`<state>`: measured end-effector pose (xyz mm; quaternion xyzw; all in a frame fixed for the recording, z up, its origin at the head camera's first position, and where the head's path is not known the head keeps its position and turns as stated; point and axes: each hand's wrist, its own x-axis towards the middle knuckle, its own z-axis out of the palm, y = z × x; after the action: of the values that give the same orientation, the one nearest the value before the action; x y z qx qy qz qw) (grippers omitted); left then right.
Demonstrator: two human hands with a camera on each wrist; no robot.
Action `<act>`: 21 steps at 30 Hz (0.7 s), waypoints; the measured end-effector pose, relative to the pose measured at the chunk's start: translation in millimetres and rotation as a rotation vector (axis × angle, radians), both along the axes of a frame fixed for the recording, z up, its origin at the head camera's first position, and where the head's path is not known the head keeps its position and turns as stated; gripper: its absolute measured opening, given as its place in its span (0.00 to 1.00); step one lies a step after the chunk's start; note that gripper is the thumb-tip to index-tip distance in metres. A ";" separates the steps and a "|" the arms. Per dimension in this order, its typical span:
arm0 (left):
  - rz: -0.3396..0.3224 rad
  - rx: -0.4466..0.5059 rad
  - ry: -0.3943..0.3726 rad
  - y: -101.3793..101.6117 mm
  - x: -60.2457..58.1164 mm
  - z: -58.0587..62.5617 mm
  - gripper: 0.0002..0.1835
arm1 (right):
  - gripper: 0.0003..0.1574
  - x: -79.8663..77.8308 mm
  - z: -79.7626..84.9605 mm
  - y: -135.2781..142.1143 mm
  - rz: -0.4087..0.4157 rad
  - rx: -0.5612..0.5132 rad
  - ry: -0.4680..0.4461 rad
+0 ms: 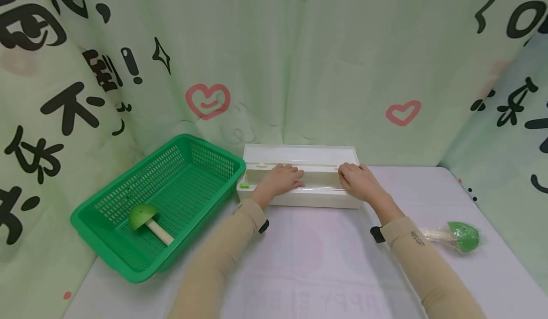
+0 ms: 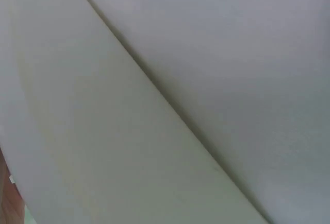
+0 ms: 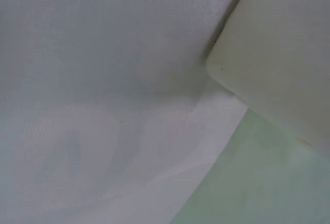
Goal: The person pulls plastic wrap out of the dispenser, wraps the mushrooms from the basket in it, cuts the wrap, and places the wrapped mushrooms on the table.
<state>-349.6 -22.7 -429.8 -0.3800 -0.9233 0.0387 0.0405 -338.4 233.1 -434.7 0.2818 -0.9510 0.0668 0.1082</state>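
Observation:
A white cling film dispenser box (image 1: 301,199) stands at the back of the table, its lid (image 1: 299,153) raised. Clear film glints along its front edge between the hands. My left hand (image 1: 280,181) reaches over the left half of the box with bent fingers, thumb side toward the middle. At the right end, my right hand (image 1: 359,181) has its fingers curled over the opening. What the fingertips hold cannot be told. Both wrist views show mainly the box's white front wall (image 2: 118,131), its lower right corner (image 3: 221,67) and tablecloth, with no hand.
To the left, a green plastic basket (image 1: 201,200) holds a toy mushroom (image 1: 143,215) with a green cap and pale stem. Another green-capped mushroom (image 1: 464,236), wrapped in clear film, lies right of the right forearm. A green slider (image 1: 244,184) sits at the box's left end. Printed curtains surround the table.

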 end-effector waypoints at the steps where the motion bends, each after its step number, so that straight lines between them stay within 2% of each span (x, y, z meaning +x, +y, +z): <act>1: -0.001 -0.011 -0.001 4.9 -0.7 0.1 0.17 | 0.08 0.2 -0.4 0.1 -0.008 -0.010 -0.007; 4: 0.002 -0.045 0.009 18.0 -2.5 1.1 0.18 | 0.06 0.4 -1.4 0.4 -0.024 -0.030 -0.011; 10: 0.064 -0.155 0.054 31.7 -6.0 3.8 0.14 | 0.04 0.8 -2.3 0.4 -0.028 -0.045 0.013; 14: 0.108 -0.217 0.072 30.4 -7.7 3.4 0.06 | 0.04 1.0 -2.5 0.4 -0.026 -0.061 0.024; 17: 0.133 -0.248 0.083 24.6 -8.3 3.3 0.07 | 0.04 0.9 -3.1 0.4 -0.022 -0.072 0.029; 21: 0.135 -0.283 0.089 13.1 -8.2 4.2 0.08 | 0.04 1.0 -4.4 1.1 -0.024 -0.075 0.036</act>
<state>-357.8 -9.6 -425.7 -0.3169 -0.9293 0.1880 0.0247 -337.4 234.2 -439.1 0.2671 -0.9491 0.0959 0.1368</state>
